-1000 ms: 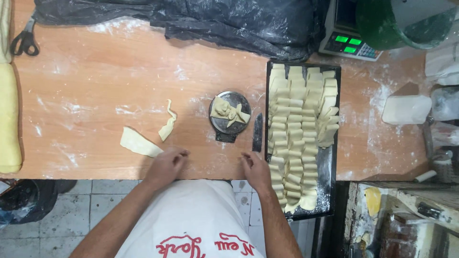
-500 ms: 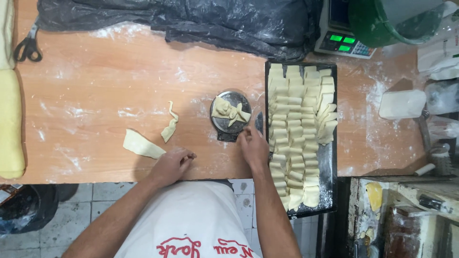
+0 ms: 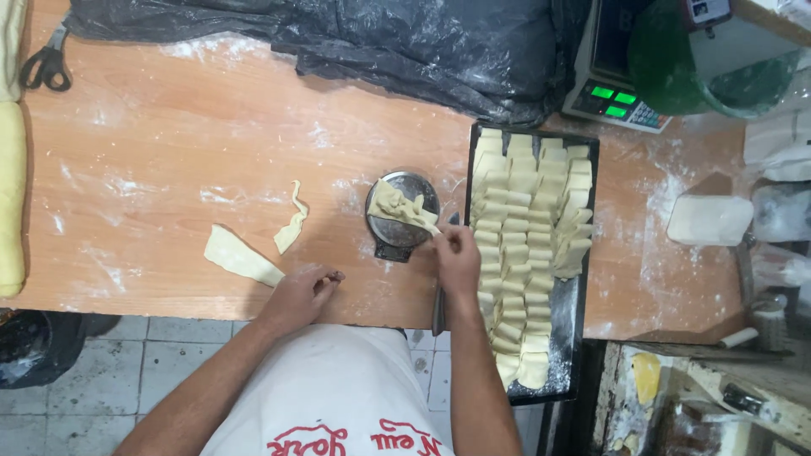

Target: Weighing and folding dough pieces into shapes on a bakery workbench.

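Observation:
My right hand [image 3: 457,256] is closed around a dark knife [image 3: 438,314]; its fingertips touch a dough strip hanging off the small round scale pan [image 3: 404,209], which holds crumpled dough scraps [image 3: 395,205]. My left hand [image 3: 302,292] rests on the near edge of the floured wooden table [image 3: 169,160], fingers curled and holding nothing. A flat dough piece [image 3: 239,256] and a thin twisted dough strip [image 3: 291,224] lie just left of that hand. To the right of my right hand, a black tray [image 3: 589,253] is packed with rows of cut dough rectangles [image 3: 528,228].
A black plastic sheet [image 3: 380,46] covers the table's far side. Scissors [image 3: 44,61] lie far left beside a long dough roll [image 3: 12,194]. A digital scale [image 3: 615,100], a green bucket [image 3: 718,72] and a white block [image 3: 708,219] sit at right. Tiled floor lies below the table edge.
My right hand moved from the table's near edge up to the knife and the scale pan and closed there. The knife now sits lower, past the table edge. My left hand stayed put.

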